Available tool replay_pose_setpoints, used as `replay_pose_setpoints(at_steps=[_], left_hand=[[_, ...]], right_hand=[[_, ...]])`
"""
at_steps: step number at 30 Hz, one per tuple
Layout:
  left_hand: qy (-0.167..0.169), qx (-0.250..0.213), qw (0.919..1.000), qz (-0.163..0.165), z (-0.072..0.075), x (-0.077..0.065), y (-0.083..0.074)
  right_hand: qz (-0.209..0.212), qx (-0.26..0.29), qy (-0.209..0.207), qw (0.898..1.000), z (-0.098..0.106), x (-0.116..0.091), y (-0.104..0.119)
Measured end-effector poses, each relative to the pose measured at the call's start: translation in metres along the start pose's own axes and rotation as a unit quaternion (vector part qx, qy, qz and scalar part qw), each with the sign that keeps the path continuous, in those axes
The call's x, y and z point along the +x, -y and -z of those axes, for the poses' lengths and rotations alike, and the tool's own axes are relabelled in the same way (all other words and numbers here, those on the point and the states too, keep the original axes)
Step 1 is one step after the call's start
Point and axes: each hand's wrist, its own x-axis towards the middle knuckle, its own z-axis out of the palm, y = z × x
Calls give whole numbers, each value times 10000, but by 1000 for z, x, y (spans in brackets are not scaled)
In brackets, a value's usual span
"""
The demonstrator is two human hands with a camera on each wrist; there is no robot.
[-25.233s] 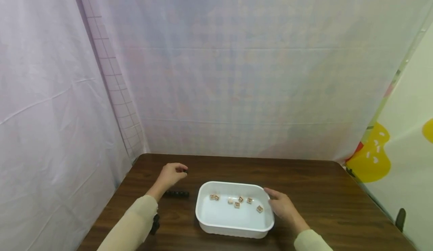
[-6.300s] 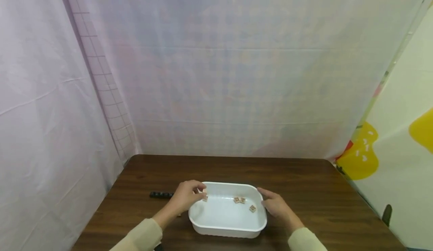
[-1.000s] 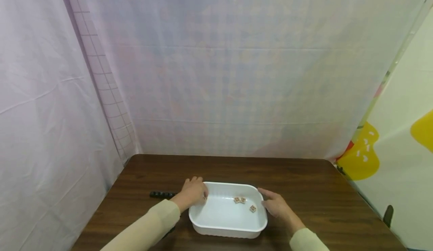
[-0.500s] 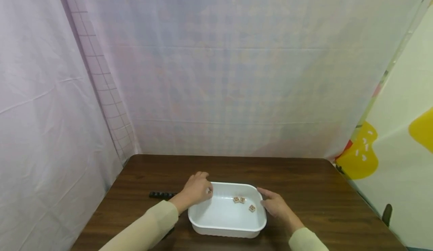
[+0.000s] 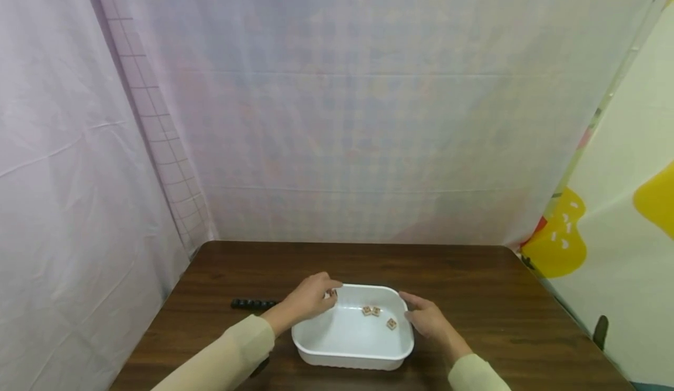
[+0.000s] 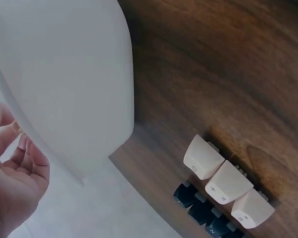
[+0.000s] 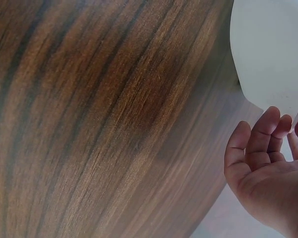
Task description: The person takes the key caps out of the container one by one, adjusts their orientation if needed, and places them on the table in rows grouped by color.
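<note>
A beige keycap (image 5: 331, 292) is pinched between the thumb and fingers of my left hand (image 5: 312, 297), its brown-marked underside showing, over the far left part of a white plastic tub (image 5: 354, 358). In the left wrist view that keycap (image 6: 17, 127) is barely visible at the fingertips. My right hand (image 5: 429, 321) grips the tub's right rim, thumb on the inside and fingers (image 7: 264, 130) outside. Inside the tub lie three keycaps, a touching pair (image 5: 371, 311) and a single keycap (image 5: 391, 323) nearer the right wall.
A row of black keycaps (image 5: 253, 304) lies left of the tub on the brown wooden table (image 5: 463, 274). Three beige keycaps (image 6: 228, 182) stand in a row beside black keycaps (image 6: 201, 210) in the left wrist view. Pale curtains (image 5: 337, 116) hang behind the table.
My left hand has risen from the tub's left side and shifted right, turning the keycap into view. My right hand stays on the rim. Fewer keycaps lie in the tub than 25 seconds ago.
</note>
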Motion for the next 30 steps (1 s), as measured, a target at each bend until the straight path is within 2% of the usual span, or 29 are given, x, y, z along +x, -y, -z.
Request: replay_pose_setpoints(at_steps=[10,20,25,30], left_hand=[[-236,-859,9939,656,13,-12,3],[-555,-1173,9883,797,27,-31,11],[-737,-1440,9808,1087,32,-44,18],[-941,-1761,9713,1296,36,-64,34]], right_hand=[[-288,-35,146,9995,1,0,1],[-469,159,202,9986,1,1,0],[-441,102,168,9988,1,1,0],[-442,66,141,9989,0,2,-1]])
